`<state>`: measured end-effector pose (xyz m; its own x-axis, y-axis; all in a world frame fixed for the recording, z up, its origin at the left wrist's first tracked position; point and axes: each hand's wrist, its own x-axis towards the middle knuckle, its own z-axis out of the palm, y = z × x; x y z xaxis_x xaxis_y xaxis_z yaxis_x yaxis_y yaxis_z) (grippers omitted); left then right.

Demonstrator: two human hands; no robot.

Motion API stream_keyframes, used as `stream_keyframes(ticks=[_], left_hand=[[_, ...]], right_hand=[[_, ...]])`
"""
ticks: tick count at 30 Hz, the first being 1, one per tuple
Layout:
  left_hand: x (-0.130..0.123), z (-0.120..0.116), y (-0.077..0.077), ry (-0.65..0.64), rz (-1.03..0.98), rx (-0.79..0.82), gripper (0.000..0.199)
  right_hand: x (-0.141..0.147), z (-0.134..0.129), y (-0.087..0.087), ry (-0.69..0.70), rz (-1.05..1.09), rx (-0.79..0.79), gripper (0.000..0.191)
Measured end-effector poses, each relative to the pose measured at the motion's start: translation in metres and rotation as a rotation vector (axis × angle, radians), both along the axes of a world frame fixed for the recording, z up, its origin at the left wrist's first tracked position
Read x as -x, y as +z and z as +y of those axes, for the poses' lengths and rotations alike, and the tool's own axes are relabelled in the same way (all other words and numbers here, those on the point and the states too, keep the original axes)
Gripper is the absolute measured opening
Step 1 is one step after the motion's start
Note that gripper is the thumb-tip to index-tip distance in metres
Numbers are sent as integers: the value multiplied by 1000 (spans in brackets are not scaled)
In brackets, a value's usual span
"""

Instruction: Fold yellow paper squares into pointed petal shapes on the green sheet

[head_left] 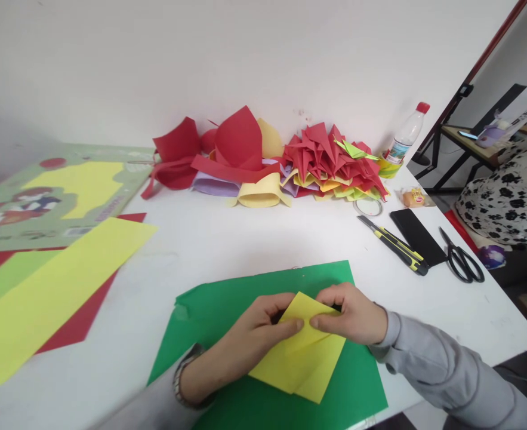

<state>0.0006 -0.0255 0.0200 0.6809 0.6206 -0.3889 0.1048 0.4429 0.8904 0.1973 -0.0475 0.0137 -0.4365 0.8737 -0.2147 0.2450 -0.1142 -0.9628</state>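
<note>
A folded piece of yellow paper (305, 358) is held above a green sheet (353, 382) on the white table. My left hand (258, 334) pinches its upper left part, thumb on top and fingers behind. From the other side my right hand (350, 313) grips the upper right edge, its thumb tip close to the left thumb. Creases and overlapping layers show in the paper's lower half. The fingers behind the paper are partly hidden.
Red origami pieces (319, 149) and curled paper shapes (240, 149) line the wall. A bottle (406, 134), a utility knife (395, 245), a black flat case (418, 236) and scissors (462, 260) lie right. Yellow strips (66, 292) lie left. A person in patterned clothing (509, 185) is at right.
</note>
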Motion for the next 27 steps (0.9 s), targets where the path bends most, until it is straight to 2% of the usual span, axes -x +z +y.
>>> stream_keyframes(ticks=[8,14,20,27], left_hand=[[4,4,-1,73,76,-50,27],[6,6,2,154,98,-102,26],[8,8,2,123,117,-121,23],[11,12,3,65,77,-70,23]], right_hand=[[-3,3,4,-15,-33,-39,26],[-5,5,3,-33,-18,-9,28],[-5,5,3,-26,-25,-4,29],[-6,6,2,-34,-51,-9,32]])
